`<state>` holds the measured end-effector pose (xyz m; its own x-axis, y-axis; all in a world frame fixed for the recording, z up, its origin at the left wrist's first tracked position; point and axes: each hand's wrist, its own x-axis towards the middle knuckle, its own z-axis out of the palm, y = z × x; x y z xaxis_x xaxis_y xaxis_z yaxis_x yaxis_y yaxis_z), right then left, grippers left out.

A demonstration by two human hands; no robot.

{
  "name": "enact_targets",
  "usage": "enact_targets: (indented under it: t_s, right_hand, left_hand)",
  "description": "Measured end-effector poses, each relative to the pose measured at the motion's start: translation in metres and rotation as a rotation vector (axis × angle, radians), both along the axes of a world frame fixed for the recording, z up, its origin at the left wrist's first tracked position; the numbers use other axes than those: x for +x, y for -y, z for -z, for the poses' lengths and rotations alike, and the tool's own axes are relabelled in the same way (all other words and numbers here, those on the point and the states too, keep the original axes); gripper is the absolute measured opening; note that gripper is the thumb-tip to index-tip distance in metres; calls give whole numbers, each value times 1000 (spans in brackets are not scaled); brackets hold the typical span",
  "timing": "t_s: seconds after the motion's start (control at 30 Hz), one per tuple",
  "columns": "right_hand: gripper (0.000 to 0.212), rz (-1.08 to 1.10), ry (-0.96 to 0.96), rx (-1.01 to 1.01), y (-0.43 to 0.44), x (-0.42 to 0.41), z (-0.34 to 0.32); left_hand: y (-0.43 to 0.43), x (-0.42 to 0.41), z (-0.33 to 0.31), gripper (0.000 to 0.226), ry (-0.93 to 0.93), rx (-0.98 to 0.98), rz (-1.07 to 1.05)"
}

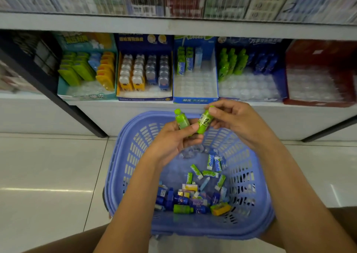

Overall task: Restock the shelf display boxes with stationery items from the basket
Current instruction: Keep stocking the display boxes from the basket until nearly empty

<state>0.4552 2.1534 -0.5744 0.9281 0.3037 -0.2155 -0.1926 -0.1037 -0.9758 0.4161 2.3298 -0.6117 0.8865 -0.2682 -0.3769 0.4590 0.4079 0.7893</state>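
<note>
Above a blue plastic basket [123, 156] my two hands each hold a small green bottle-shaped eraser. My left hand [170, 142] grips one green eraser [182, 119] upright. My right hand [233, 119] pinches the top of a second green eraser [205, 122], whose lower end touches my left thumb. Inside the basket lie several loose items: green and blue stick erasers [212, 164], blue bottle erasers [170, 198], a green bottle eraser [182, 208] and a yellow one [220, 208]. On the shelf, a blue display box [251, 82] holds green and blue bottle erasers at its back.
Other display boxes line the low shelf: a teal one [85, 96] at left, a dark blue one [144, 98], a blue and white one [195, 99] and a red one [320, 102] at right. A shelf board [173, 25] runs above. The basket stands on pale floor tiles [48, 175].
</note>
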Motion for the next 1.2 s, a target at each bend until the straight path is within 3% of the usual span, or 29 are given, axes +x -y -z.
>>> enact_targets:
  t_s: [0.2,0.3,0.43,0.53,0.67,0.9,1.2]
  right_hand:
    - [14,9,59,-13,10,7,-10]
    - [10,253,143,-73,23,32,-7]
    - [23,490,388,-368,53,88,-8]
    - [28,419,497,-608,62,121,-7]
    - [25,285,489,-706,63,145,0]
    - [26,135,542,-823,61,167,-3]
    - [30,26,463,-920,63,173,-12]
  left_hand:
    - [8,1,-7,24,20,-35,-14]
    - [15,3,-3,22,-1,57,-66]
    - [22,3,0,19,-27,273,-52]
    - [27,5,-2,33,-119,296,-42]
    - [32,16,-7,40,-242,83,-88]
    - [27,19,-1,34,-99,7,-80]
    - [19,16,5,24,45,100,-75]
